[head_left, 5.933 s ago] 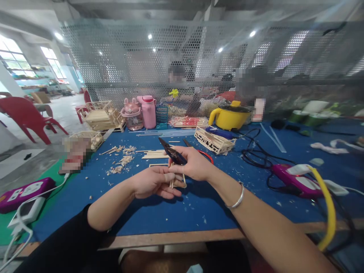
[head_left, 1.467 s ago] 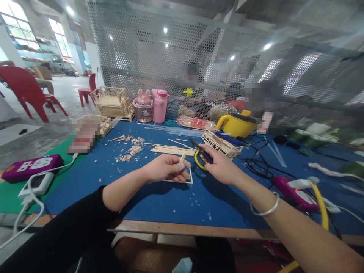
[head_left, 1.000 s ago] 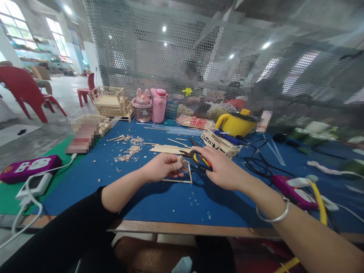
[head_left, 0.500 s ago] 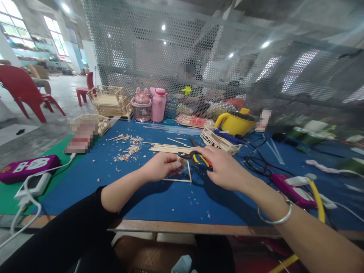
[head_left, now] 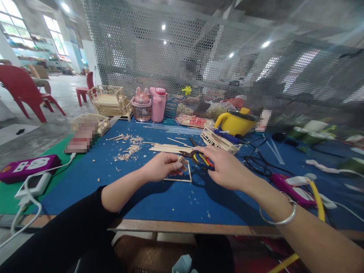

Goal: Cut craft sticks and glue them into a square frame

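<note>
My left hand (head_left: pixel 164 167) pinches a short wooden stick (head_left: pixel 180 158) between thumb and fingers. Close to its right, my right hand (head_left: pixel 224 167) is wrapped round a pair of pliers (head_left: pixel 196 157) with dark jaws and yellow, red and blue handles. The jaws point left and lie at the stick's upper end; whether they touch it I cannot tell. Below the hands, a thin wooden frame (head_left: pixel 182 180) lies on the blue table mat (head_left: pixel 136 204), partly hidden by my left hand. Just beyond are several loose wooden sticks (head_left: pixel 162 148).
Wood scraps (head_left: pixel 131 148) are scattered to the left. A small wooden model (head_left: pixel 218 141) and a yellow pot (head_left: pixel 238 123) stand behind my right hand. Pink bottles (head_left: pixel 159 105) and a larger wooden model (head_left: pixel 109 100) are at the back. Cables and a purple power strip (head_left: pixel 295 189) lie right.
The pliers' jaws have opened a little and shifted slightly at the stick's end. The stick shows more clearly in my left hand, which has barely moved.
</note>
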Demonstrator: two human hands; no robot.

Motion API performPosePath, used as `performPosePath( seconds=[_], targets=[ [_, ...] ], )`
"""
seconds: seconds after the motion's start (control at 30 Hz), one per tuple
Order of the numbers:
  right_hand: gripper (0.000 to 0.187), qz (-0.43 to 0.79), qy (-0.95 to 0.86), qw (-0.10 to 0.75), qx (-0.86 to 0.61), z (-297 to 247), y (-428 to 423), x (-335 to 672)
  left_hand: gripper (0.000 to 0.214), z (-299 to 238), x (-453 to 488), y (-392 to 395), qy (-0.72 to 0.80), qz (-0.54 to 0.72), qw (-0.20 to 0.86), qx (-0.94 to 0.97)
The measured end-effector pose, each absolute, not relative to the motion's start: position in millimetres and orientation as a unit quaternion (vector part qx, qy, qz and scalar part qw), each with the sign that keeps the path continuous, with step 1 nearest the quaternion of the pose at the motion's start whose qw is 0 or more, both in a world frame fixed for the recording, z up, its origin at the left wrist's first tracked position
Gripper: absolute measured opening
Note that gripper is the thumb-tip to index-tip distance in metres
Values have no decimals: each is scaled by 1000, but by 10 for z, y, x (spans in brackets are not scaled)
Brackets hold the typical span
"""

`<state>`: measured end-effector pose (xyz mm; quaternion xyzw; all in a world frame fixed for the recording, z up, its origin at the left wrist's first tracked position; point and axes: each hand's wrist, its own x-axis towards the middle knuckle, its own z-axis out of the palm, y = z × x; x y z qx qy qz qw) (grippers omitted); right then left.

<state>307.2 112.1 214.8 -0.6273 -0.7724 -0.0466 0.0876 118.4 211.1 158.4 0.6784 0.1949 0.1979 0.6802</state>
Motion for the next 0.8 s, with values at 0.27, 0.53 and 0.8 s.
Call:
performPosePath(
  seconds=[0.27, 0.53, 0.8],
  targets=[
    [67, -45, -774, 102, -623, 2147, 1107, 3086, 27, 1554, 1197, 2115, 187, 208, 673, 685],
    [63, -45, -772, 88, -628, 2109, 1109, 3062, 22, 1522, 1195, 2133, 177, 229, 628, 723],
    [53, -100, -764, 100, -630, 2131, 1111, 3024, 22, 1544, 1179, 2141, 170, 234, 618, 731]
  ],
)
